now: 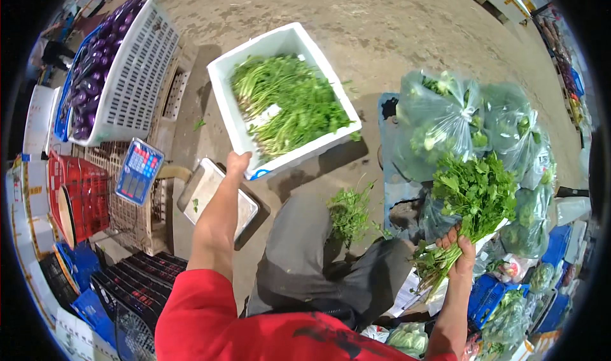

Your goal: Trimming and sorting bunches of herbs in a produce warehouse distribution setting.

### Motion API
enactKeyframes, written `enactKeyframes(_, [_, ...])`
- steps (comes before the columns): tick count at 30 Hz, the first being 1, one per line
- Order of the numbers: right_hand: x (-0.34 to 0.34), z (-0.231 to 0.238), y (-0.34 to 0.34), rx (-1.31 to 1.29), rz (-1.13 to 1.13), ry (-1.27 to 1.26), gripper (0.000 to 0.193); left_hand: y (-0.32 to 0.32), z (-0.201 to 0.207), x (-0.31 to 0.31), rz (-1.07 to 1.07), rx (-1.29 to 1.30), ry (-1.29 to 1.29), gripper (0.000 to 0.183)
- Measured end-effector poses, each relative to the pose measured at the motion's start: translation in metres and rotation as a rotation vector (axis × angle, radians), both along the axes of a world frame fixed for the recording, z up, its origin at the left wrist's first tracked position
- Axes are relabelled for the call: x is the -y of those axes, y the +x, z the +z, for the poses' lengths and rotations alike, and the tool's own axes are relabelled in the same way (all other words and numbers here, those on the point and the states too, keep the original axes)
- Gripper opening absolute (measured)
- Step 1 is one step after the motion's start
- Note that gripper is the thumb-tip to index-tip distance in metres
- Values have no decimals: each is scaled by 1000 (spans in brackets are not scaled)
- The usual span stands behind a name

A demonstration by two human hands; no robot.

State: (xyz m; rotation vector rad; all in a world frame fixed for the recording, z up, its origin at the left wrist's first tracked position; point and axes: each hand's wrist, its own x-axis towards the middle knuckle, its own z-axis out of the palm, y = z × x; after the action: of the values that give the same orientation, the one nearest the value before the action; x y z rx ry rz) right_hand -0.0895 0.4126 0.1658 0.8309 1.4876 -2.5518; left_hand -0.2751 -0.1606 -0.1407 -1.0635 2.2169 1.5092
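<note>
My left hand (239, 162) is closed on the near left corner of a white foam box (223, 84). Inside that box lies a heap of leafy green stalks (280, 100) that look like thin celery, with a white slip on top. At the right, my right hand (457, 249) is wrapped around the stems of a bunch of leafy celery (477, 192), its leaves pointing away from me. Loose green sprigs (350, 213) lie on the ground beside my knee. A platform scale (216, 198) sits below my left forearm, with its keypad display (139, 171) to the left.
A white crate (143, 68) of purple eggplants (95, 74) stands at far left, above a red basket (79, 195) and black crates (143, 278). Clear plastic bags of greens (439, 119) rest on a blue pallet (398, 192) at right. Blue crates (484, 300) stand nearer me.
</note>
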Motion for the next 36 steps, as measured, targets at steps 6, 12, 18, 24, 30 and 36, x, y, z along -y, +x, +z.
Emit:
enactKeyframes(6, [24, 100, -32, 148, -41, 97, 40, 27, 39, 0, 52, 30, -241, 72])
enactKeyframes(12, [13, 214, 5, 432, -23, 174, 22, 65, 196, -77, -86, 314, 234, 66])
enactKeyframes(18, [-31, 214, 198, 704, 146, 536, 16, 20, 368, -113, -241, 465, 556, 39])
enactKeyframes(24, [12, 224, 212, 832, 723, 707, 28, -80, 443, -41, -291, 367, 523, 43])
enactKeyframes(30, [-47, 197, -4, 687, -129, 515, 12, -238, 525, -79, -22, 394, 341, 39])
enactKeyframes(36, [-143, 373, -290, 295, -208, 429, 21, -372, 547, -135, -263, 389, 367, 19])
